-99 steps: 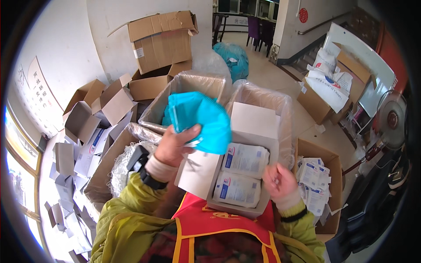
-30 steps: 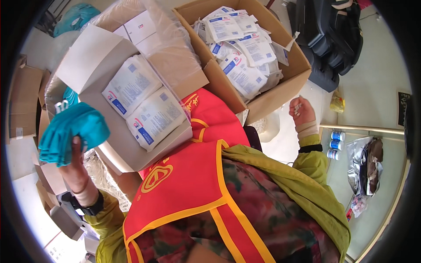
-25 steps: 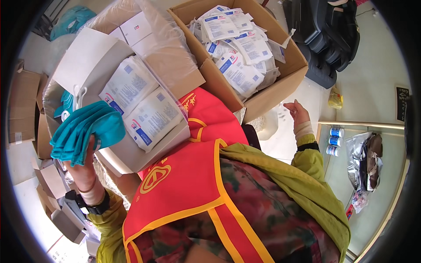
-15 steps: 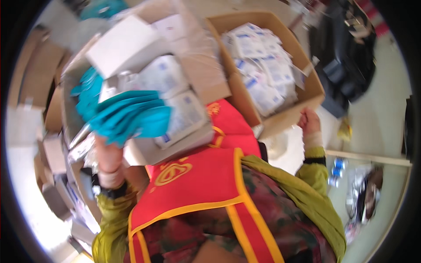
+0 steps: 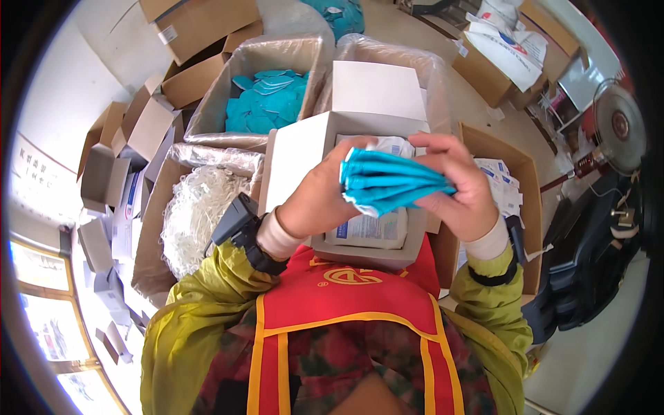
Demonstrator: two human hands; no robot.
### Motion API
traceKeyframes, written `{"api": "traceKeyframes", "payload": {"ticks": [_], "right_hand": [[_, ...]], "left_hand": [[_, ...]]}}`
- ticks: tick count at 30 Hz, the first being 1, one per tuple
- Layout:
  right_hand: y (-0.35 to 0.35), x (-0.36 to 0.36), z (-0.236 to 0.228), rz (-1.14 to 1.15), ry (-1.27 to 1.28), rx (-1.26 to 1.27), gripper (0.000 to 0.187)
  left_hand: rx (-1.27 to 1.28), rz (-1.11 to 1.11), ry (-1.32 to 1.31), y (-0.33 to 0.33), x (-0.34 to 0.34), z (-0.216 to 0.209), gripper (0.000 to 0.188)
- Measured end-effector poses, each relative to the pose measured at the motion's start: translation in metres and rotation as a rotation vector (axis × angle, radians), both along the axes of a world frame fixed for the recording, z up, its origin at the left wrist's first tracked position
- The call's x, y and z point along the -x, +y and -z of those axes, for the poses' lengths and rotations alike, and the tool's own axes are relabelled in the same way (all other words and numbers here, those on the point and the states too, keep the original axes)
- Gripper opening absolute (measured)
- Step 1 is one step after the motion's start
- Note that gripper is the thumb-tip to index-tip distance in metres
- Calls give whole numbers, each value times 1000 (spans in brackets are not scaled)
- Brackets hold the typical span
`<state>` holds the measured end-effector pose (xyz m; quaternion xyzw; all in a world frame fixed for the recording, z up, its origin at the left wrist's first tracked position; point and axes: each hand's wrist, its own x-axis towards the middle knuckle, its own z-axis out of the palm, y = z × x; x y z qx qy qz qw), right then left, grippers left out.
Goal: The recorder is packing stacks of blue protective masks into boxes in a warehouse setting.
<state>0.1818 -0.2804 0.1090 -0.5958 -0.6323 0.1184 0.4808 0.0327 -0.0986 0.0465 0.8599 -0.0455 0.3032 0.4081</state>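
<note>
A fanned stack of teal fabric pieces with white undersides [image 5: 394,178] is held level in front of me. My left hand [image 5: 315,197] grips its left end, with most of its fingers hidden behind the stack. At the other end, my right hand [image 5: 462,181] pinches it with the thumb below and the fingers bent above. Right under the hands stands an open white carton [image 5: 408,257], its flaps raised. White packets with blue print [image 5: 370,229] lie inside it, partly covered by the stack and my hands.
Left of the carton, a brown box holds a heap of white cords [image 5: 197,214]. Behind it, a plastic-lined box contains more teal pieces [image 5: 266,104]. To the right are a brown box of white packets [image 5: 494,181], a black chair [image 5: 588,256] and a fan [image 5: 620,130].
The stack was in my left hand alone, farther left, while my right hand was beside the right-hand box. Now both hands hold it over the carton. The view has also shifted.
</note>
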Motion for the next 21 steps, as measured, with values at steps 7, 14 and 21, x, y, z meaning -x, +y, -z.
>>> {"api": "traceKeyframes", "payload": {"ticks": [7,14,21], "right_hand": [[16,-25,-20,49,536,196,36],[27,-25,-3,53,865,190,42],[22,-37,99,-759,1565,0,70]], "left_hand": [[180,-92,148,-2,6,-28,83],[-597,-276,-255,-6,7,-42,75],[-667,-158,-215,7,3,-53,48]]}}
